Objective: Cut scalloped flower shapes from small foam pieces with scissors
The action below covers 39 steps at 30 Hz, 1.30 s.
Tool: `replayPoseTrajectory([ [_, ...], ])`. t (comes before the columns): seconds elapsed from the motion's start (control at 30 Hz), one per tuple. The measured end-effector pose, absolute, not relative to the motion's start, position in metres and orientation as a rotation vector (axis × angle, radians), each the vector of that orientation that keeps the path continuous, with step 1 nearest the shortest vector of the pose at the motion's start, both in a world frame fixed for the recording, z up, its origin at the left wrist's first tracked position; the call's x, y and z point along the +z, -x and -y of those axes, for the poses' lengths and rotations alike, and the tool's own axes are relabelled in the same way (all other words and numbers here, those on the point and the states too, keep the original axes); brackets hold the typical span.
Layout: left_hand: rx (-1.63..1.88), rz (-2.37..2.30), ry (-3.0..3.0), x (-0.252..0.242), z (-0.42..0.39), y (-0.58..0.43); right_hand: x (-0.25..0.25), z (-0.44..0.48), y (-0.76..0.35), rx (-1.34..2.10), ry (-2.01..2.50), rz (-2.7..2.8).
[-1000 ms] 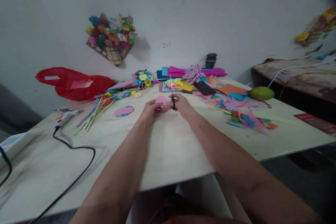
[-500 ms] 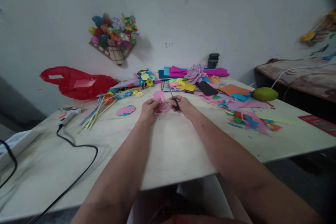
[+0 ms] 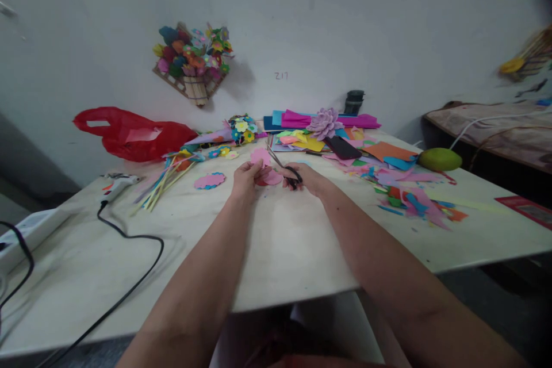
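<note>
Between its thumb and fingers, my left hand pinches a pink paper piece with a scalloped edge. My right hand has its fingers in the black handles of a pair of scissors, whose blades stand slightly apart and point up and left beside the pink piece. Another pink piece shows between the hands; whether it is held or lies on the table I cannot tell. To the left lies a pink scalloped disc with a blue edge showing under it.
A glue gun with a black cord, paper strips and a red plastic bag are on the left. Paper scraps, a dark phone and a green mango-like fruit lie to the right. Coloured sheets are along the wall.
The scissor blades have parted and the handles have spread in my right hand. The pink piece stays in my left hand. The whole view has shifted slightly.
</note>
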<state>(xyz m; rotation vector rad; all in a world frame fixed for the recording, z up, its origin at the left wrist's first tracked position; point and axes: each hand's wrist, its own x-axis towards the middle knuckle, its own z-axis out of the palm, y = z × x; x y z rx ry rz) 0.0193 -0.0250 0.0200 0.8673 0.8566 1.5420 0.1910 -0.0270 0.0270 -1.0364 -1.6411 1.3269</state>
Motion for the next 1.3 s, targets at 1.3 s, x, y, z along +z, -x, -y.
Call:
replayPoseTrajectory([
  [1.3, 1.539, -0.797, -0.763, 0.0182, 0.0226, -0.0207, 0.0265, 0.0296, -0.1854, 1.342, 1.171, 1.763],
])
